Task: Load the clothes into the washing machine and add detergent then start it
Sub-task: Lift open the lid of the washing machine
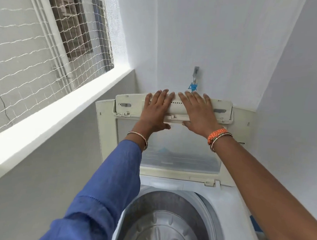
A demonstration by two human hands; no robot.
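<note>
Above the open drum [163, 218], both hands lie flat on the raised lid [173, 109]. Left hand [157, 110] and right hand [198, 113] rest side by side, fingers straight.

Bright daylight comes in from the netted window [47, 39] on the left. Its ledge [61, 110] glows so white that no detail shows there (that is glare). The walls look soft and pale, with only faint shadows. Straight lines bend near the edges. The picture looks a little soft all over.
</note>
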